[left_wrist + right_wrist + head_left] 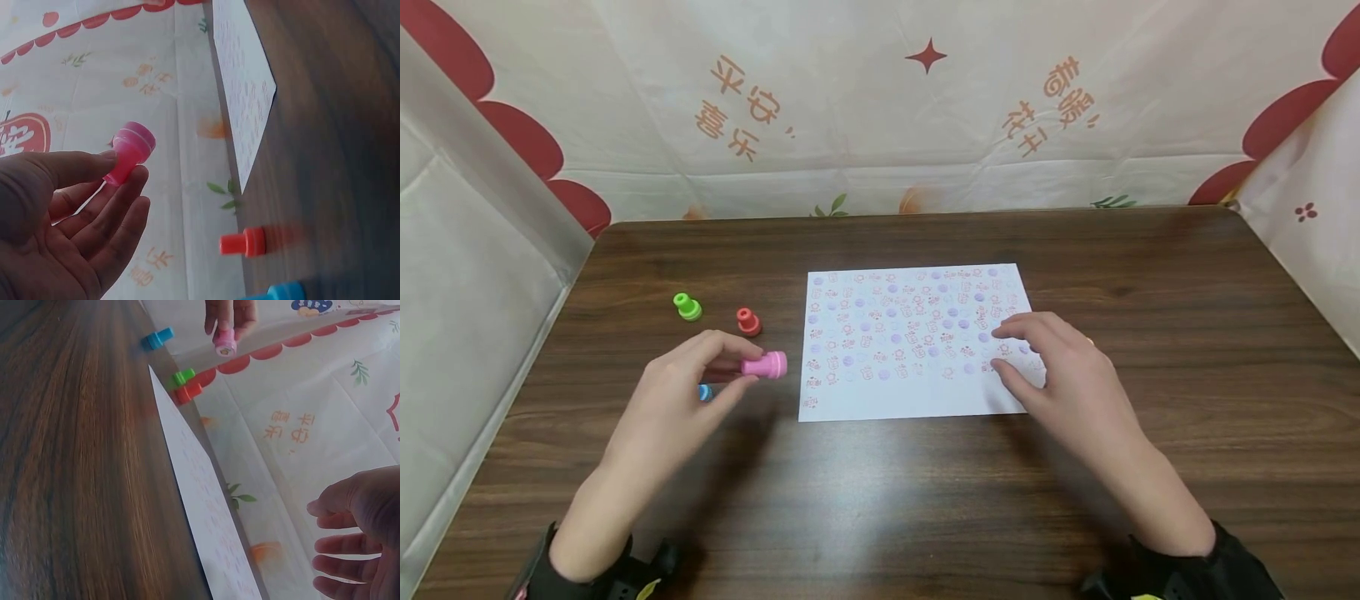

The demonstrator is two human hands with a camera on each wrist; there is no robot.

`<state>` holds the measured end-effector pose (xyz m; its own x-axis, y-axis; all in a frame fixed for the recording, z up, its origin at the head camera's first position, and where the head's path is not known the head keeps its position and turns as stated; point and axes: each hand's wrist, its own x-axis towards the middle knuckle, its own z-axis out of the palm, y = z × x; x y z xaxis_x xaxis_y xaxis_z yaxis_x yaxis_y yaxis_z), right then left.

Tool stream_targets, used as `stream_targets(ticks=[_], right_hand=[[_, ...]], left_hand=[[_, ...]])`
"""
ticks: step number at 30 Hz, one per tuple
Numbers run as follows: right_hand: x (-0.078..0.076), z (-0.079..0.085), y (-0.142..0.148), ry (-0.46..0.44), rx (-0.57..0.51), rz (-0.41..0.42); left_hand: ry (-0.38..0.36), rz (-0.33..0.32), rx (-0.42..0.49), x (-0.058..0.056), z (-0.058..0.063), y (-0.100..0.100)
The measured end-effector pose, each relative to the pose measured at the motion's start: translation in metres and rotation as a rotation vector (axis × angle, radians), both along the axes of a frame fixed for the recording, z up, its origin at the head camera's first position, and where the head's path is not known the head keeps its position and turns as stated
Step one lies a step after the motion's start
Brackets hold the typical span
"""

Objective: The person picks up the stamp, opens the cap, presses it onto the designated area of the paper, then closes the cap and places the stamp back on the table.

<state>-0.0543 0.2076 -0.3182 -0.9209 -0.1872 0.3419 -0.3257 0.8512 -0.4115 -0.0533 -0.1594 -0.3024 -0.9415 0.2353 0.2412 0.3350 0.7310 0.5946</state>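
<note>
My left hand [662, 400] pinches a pink toy stamp [765, 365] between thumb and fingers, left of the paper. The stamp is tilted, its wide end pointing right, and held above the table. A white sheet of paper [880, 398] carries rows of small red and purple stamped prints, with a plain strip along its near edge. Over the paper's right end hovers my right hand [1078, 387], thumb and fingers apart with nothing between them. The left wrist view shows the pink stamp [132, 149] raised off the tabletop.
A green stamp [687, 307] and a red stamp [748, 322] stand on the brown table [880, 500] beyond my left hand. Mostly hidden behind that hand is a blue stamp [705, 392]. A patterned white cloth [880, 108] hangs along the table's far edge.
</note>
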Motion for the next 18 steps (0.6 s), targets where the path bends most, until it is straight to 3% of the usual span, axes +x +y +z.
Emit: stream_targets(ticks=[13, 18], right_hand=[[0.001, -0.002, -0.012, -0.014, -0.004, 0.043], [0.004, -0.004, -0.021, -0.061, 0.004, 0.062]], left_hand=[[-0.072, -0.101, 0.113, 0.000, -0.010, 0.021], [-0.128, -0.124, 0.171, 0.001, -0.014, 0.032]])
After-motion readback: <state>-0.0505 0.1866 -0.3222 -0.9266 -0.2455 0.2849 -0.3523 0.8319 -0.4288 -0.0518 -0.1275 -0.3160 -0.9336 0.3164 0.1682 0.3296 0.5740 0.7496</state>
